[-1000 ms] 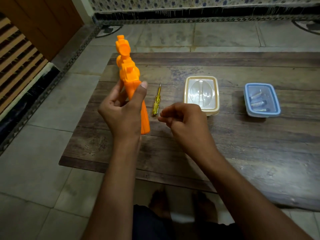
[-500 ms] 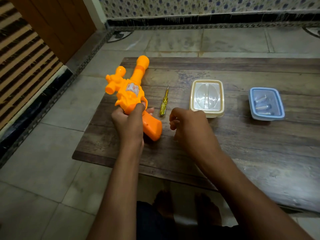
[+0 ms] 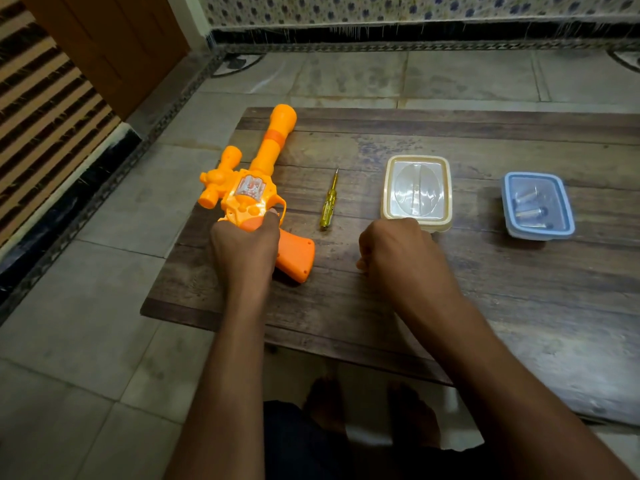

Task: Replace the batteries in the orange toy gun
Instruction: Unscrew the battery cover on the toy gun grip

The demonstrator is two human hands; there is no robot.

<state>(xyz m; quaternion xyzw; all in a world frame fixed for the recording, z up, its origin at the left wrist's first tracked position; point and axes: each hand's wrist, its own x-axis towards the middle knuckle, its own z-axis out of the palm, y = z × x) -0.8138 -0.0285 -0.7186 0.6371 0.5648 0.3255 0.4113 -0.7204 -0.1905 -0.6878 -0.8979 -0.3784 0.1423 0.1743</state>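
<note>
Toy gun (image 3: 256, 192) has come down from upright in the air a second ago, through a tilt, to lying flat on its side on the table (image 3: 450, 306), by the left edge. Left hand (image 3: 246, 247) grasps it where body meets grip, thumb on the body. Right hand (image 3: 398, 251) is clenched, resting on the table just in front of the beige box (image 3: 446, 192); contents of the fist, if any, cannot be seen. Judgement: gun is now steadied for opening, and the screwdriver (image 3: 328, 202) lies untouched just beside it. Long axis runs near edge to far edge, leaning slightly right. Barrel points at the far edge, grip towards the near edge. Batteries (image 3: 528, 213) sit in the blue box (image 3: 568, 216), well apart to the right.
</note>
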